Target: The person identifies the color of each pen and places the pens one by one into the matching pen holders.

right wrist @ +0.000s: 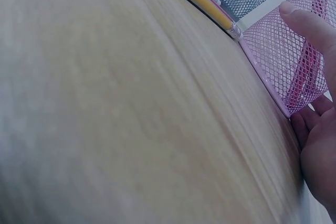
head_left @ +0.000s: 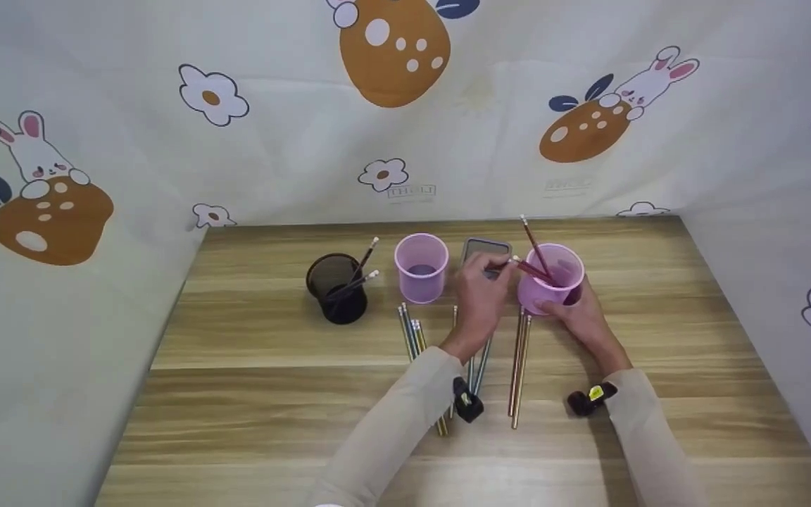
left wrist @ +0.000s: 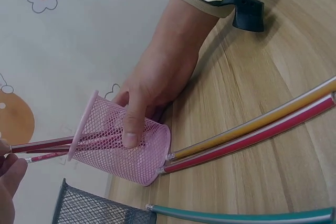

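Between thumb and fingers, my left hand (head_left: pixel 479 296) pinches a dark red pencil (head_left: pixel 533 270) near its eraser end; the rest slants into a pink mesh pencil cup (head_left: pixel 531 294). Another dark red pencil (head_left: pixel 536 243) leans in that cup, its eraser end above the rim. Around the cup's side my right hand (head_left: pixel 588 320) grips, thumb in front. The left wrist view shows the mesh cup (left wrist: pixel 126 153) tilted in the frame, with my right hand (left wrist: pixel 157 77) on it and left fingertips (left wrist: pixel 13 174) at the pencils' ends. In the right wrist view, only part of my right hand (right wrist: pixel 320 145) appears.
A second pink cup (head_left: pixel 422 285) stands left of a grey mesh rectangular holder (head_left: pixel 472 248). Farther left, a black mesh cup (head_left: pixel 344 310) holds two dark pencils. Red and gold pencils (head_left: pixel 520 373) lie before the gripped cup; several others (head_left: pixel 411 338) lie partly under my left arm.
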`<action>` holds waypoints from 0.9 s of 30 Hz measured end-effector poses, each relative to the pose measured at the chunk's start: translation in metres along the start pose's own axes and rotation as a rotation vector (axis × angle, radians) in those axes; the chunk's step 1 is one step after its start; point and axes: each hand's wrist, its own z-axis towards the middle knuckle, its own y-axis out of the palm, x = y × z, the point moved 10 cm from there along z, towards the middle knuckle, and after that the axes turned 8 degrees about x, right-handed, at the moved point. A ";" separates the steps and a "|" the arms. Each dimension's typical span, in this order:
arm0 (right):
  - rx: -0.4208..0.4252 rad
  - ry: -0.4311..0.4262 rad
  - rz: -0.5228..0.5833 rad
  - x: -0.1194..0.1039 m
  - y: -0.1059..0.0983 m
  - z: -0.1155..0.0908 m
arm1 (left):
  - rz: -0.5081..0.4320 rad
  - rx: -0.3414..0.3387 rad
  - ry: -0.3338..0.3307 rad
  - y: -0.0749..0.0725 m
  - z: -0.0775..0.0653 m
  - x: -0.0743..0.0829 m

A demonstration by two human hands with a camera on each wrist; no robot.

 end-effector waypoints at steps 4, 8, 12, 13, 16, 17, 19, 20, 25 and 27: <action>-0.001 0.009 -0.001 0.000 0.000 0.000 | 0.029 -0.019 0.006 0.003 0.000 0.000; -0.008 0.008 0.006 0.001 0.000 0.000 | 0.029 -0.019 -0.019 0.003 0.001 -0.002; -0.008 -0.013 0.019 -0.001 0.000 0.000 | -0.003 -0.016 -0.074 0.002 0.002 -0.005; -0.006 -0.016 0.016 -0.001 0.000 0.000 | -0.011 -0.016 -0.088 0.002 0.002 -0.007; -0.001 -0.005 -0.003 -0.002 -0.001 -0.002 | -0.041 -0.013 -0.098 0.001 0.000 -0.009; 0.000 0.001 -0.012 -0.002 0.000 -0.002 | -0.055 -0.009 -0.094 0.000 -0.001 -0.010; 0.003 0.006 -0.022 0.000 0.000 -0.001 | -0.070 -0.004 -0.084 0.000 -0.003 -0.012; 0.006 0.011 -0.023 0.003 0.000 0.000 | -0.074 -0.002 -0.078 0.000 -0.004 -0.013; 0.023 -0.005 -0.044 0.021 -0.003 0.009 | -0.099 -0.016 -0.147 0.002 -0.014 -0.027; 0.030 -0.023 -0.056 0.026 -0.004 0.012 | -0.099 -0.027 -0.187 0.004 -0.019 -0.034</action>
